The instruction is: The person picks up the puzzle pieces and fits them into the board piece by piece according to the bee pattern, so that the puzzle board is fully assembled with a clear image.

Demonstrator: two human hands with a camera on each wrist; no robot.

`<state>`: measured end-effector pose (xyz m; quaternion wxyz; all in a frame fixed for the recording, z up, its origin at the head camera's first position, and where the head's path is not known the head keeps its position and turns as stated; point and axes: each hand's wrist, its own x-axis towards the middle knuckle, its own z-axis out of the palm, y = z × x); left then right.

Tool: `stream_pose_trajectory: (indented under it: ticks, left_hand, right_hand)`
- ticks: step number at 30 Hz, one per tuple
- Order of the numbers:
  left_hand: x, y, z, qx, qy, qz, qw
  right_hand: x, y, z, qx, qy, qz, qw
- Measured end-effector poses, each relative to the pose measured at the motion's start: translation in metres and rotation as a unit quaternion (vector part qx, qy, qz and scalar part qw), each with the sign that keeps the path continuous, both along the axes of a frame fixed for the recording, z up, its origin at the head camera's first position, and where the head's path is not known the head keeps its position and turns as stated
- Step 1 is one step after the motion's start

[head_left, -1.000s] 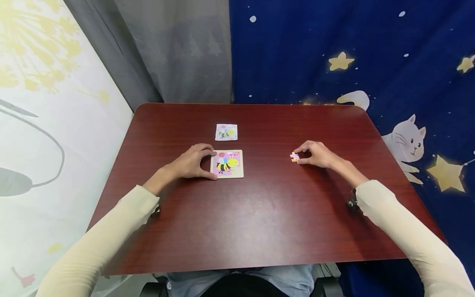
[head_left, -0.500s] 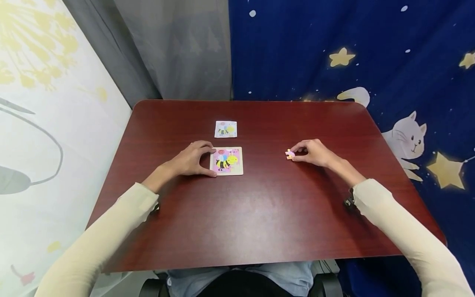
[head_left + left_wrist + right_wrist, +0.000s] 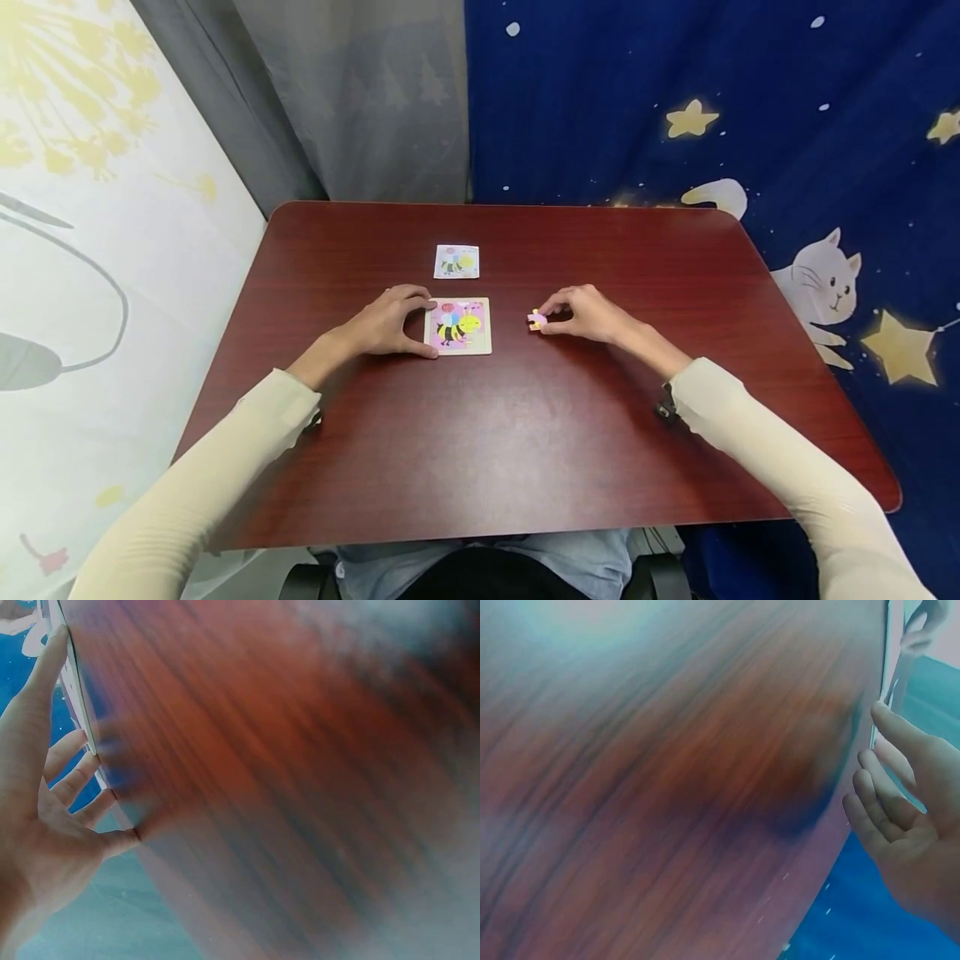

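A square bee jigsaw puzzle board (image 3: 487, 327) with a pale frame and pink picture lies flat on the table. My left hand (image 3: 378, 323) holds its left side, thumb at the near left corner and fingers at the far left corner. To the board's right, my right hand (image 3: 588, 315) pinches a small pink and yellow puzzle piece (image 3: 536, 320) between thumb and fingers, apart from the board. In the left wrist view, the left thumb (image 3: 54, 660) meets the board's thin edge. The right wrist view shows the right hand (image 3: 919, 802) edge-on, with the piece hardly visible.
Beyond the board lies a paper card (image 3: 456, 262) printed with the same bee. The dark red wooden table (image 3: 480, 458) has rounded corners. A grey curtain (image 3: 375, 108) and a blue starry curtain (image 3: 585, 108) hang behind it; a white patterned cloth (image 3: 112, 275) hangs at left.
My right hand has moved left across the table with the puzzle piece, closer to the board. The left hand has stayed at the board's left side.
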<state>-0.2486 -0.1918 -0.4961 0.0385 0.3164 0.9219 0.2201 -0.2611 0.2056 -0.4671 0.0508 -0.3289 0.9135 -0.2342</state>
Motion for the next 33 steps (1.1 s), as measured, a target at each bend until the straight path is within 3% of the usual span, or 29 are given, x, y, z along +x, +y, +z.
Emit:
stream_pose_trajectory:
  ticks: [13, 33]
  left_hand:
    - [0.001, 0.000, -0.001, 0.001, -0.001, 0.003, 1.0000]
    - [0.001, -0.001, 0.000, -0.003, -0.004, 0.005, 1.0000]
  right_hand:
    - [0.002, -0.050, 0.004, -0.014, -0.002, 0.021, 0.9997]
    - [0.009, -0.087, -0.002, -0.035, -0.011, 0.055, 0.9978]
